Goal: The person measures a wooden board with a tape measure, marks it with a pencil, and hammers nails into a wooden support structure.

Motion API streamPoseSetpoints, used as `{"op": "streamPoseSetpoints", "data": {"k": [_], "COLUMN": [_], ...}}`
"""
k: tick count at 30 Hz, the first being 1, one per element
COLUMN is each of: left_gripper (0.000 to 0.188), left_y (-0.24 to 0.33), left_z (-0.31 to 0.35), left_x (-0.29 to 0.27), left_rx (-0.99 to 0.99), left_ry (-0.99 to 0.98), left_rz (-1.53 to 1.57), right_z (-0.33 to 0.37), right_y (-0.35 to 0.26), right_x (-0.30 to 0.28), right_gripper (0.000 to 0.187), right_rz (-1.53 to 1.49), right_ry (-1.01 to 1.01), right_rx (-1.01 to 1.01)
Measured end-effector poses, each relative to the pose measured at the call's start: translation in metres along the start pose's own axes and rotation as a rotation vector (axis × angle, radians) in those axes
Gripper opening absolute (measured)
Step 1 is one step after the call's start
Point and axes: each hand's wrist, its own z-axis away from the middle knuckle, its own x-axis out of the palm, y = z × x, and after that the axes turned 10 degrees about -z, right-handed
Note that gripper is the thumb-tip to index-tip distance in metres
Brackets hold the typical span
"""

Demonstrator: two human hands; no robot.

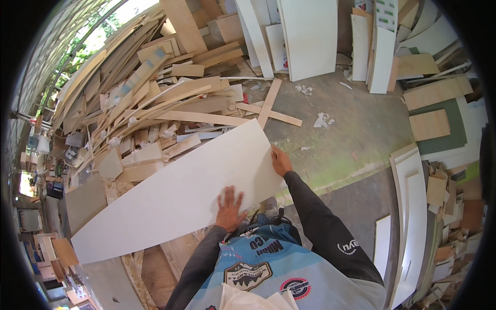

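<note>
Fingers of my left hand (229,209) lie spread flat on the white board (175,194), my right hand (280,161) curled over its edge.

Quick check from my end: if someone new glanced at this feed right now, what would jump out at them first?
The long white panel running from lower left to centre, with the left hand lying flat on its near edge and the right hand gripping its right end. Behind it, at upper left, a big heap of wood offcuts sprawls over the floor. White boards lean upright at the top, and more stacked panels lie on the right.
</note>
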Motion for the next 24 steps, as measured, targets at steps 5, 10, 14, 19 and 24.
{"op": "streamPoseSetpoints", "data": {"k": [5,10,14,19,24], "left_gripper": [0.075,0.074,0.075,0.084,0.082], "left_y": [0.017,0.003,-0.029,-0.053,-0.079], "left_z": [-0.018,-0.003,0.048,0.096,0.113], "left_x": [-0.023,-0.007,0.014,0.042,0.083], "left_rx": [0.122,-0.029,-0.419,-1.283,-1.821], "left_ry": [-0.116,-0.088,-0.043,0.183,0.704], "left_rz": [-0.032,0.048,0.096,0.31,0.999], "right_z": [-0.084,-0.134,-0.135,-0.161,-0.18], "right_y": [-0.018,-0.01,0.006,0.076,0.088], "right_x": [0.021,0.03,0.056,0.064,0.052], "right_gripper": [0.032,0.02,0.023,0.021,0.043], "right_rz": [0.009,-0.138,-0.042,0.034,-0.17], "right_ry": [-0.001,0.172,0.271,0.274,0.205], "right_rx": [0.061,0.074,0.044,-0.085,0.198]}}
